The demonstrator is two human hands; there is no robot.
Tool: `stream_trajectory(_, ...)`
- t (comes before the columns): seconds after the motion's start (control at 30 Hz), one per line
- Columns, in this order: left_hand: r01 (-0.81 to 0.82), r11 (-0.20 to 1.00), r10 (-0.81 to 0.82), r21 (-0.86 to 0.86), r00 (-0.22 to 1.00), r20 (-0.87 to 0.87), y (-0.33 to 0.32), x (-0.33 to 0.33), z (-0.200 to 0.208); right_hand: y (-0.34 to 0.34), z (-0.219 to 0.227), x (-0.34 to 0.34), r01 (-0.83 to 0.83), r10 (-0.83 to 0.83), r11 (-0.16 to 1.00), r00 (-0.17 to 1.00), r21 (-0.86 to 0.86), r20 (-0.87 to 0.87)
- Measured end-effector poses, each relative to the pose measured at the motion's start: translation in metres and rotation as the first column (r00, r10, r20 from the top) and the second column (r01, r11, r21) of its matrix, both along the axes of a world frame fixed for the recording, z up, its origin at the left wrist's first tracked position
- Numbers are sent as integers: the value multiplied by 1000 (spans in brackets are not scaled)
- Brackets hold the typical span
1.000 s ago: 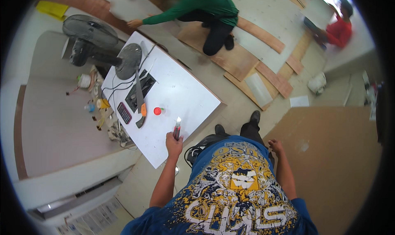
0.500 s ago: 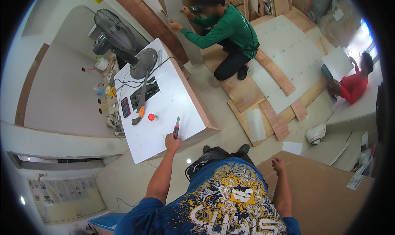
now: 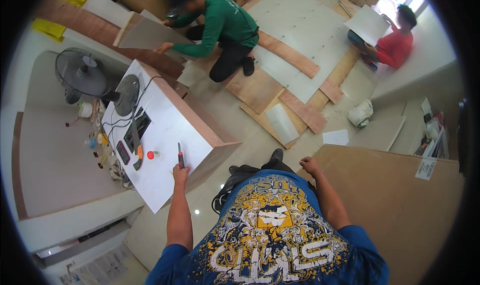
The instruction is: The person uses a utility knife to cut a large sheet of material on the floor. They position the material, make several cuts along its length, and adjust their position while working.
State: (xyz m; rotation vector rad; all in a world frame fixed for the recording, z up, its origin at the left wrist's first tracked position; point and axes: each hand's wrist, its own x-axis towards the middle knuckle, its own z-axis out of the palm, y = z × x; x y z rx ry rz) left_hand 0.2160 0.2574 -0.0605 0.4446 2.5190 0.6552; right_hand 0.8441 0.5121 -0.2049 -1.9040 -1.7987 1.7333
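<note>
My left hand [image 3: 181, 174] is closed round a utility knife [image 3: 180, 156] with a dark and red handle. Its bare blade points away from me, over the right part of a white-topped counter [image 3: 167, 110]. To the left of the knife are a small red-capped bottle [image 3: 151, 155] and a hand saw [image 3: 137, 147] with an orange and black handle. My right hand [image 3: 310, 165] hangs in a loose fist by the edge of a large brown cardboard sheet [image 3: 385, 195]; nothing shows in its fingers.
A standing fan [image 3: 87, 75] and a calculator [image 3: 123, 152] are on the counter. A person in green [image 3: 227, 27] kneels ahead, holding a panel [image 3: 152, 32]. Another in red [image 3: 395, 47] sits far right with a white board [image 3: 367, 25]. Wood strips [image 3: 290, 57] and sheets cover the floor.
My view has turned right, so the counter sits farther left. The left hand keeps hold of the utility knife. The person in green has tipped the panel from upright to a slant.
</note>
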Motion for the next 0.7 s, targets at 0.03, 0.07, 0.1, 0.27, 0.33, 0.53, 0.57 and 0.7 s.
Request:
stream_trajectory(0.03, -19, 1000, 19, 8, 1000, 4, -1, -1, 5, -1, 2, -1, -1, 1, 1000, 1000, -27, 14)
stream_trajectory(0.07, -25, 1000, 25, 14, 1000, 3, -4, -5, 7, 1, 5, -6, -8, 9, 999, 1000, -51, 21)
stream_trajectory(0.1, -39, 999, 39, 19, 999, -9, -11, -13, 9, 1, 9, -17, -1, 1, 996, 1000, -86, -2)
stream_trajectory(0.27, -1, 1000, 1, -19, 1000, -24, -5, 2, 28, 6, 33, -13, 125, -111, 932, 992, -341, 61)
stream_trajectory(0.33, 39, 998, -43, -46, 995, -92, -12, 6, 37, 12, 41, -33, 176, -163, 895, 984, -410, 68)
stream_trajectory(0.53, 71, 996, -82, -48, 957, -279, -30, 19, 31, 100, 95, -198, 1, -121, 962, 898, -274, -422)
stream_trajectory(0.57, 62, 997, -75, -55, 954, -289, -44, 19, 33, 110, 121, -242, 43, -199, 951, 843, -307, -499)
stream_trajectory(0.7, 181, 982, -187, -52, 919, -348, -37, 3, 31, 173, 131, -325, 242, -412, 906, 690, -347, -595)
